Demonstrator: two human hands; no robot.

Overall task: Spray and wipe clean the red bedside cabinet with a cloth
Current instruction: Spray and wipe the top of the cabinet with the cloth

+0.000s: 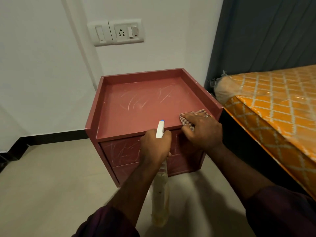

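A red wooden bedside cabinet [136, 108] stands on a pale tiled floor [59, 177], its back against a white wall [42, 65] and its right side just beside a bed. The cabinet top is a flat panel with a low raised rim along the left, back and right sides and an open front edge. Whitish curved streaks cross the top, thickest around its middle. Two drawer fronts [123, 151], one above the other, are smeared with similar pale streaks.

The person's right hand [202, 130] lies on the near right corner of the cabinet top, with its fingers stretched out and pressing down on a small red-and-white checked cloth [184, 120]. The cloth shows past the fingertips and under the palm, and reaches the front edge of the top. A metal ring [207, 116] sits on one finger.

The left hand [154, 146] is wrapped round the neck of a translucent plastic spray bottle [161, 190] that holds yellowish liquid. It holds the bottle in front of the upper drawer. The bottle's white trigger head, tipped with a blue nozzle, rises above the knuckles and points toward the cabinet top. The body of the bottle hangs below the hand, over the floor.

Both forearms come out of dark purple sleeves [106, 224].

On the right, the orange diamond-patterned mattress [273, 100] is covered in clear plastic film, with a dark grey pleated curtain [265, 31] behind it. A white switch and socket plate [119, 32] is fixed to the wall above the cabinet, and a dark skirting strip [56, 136] runs along the foot of the wall.
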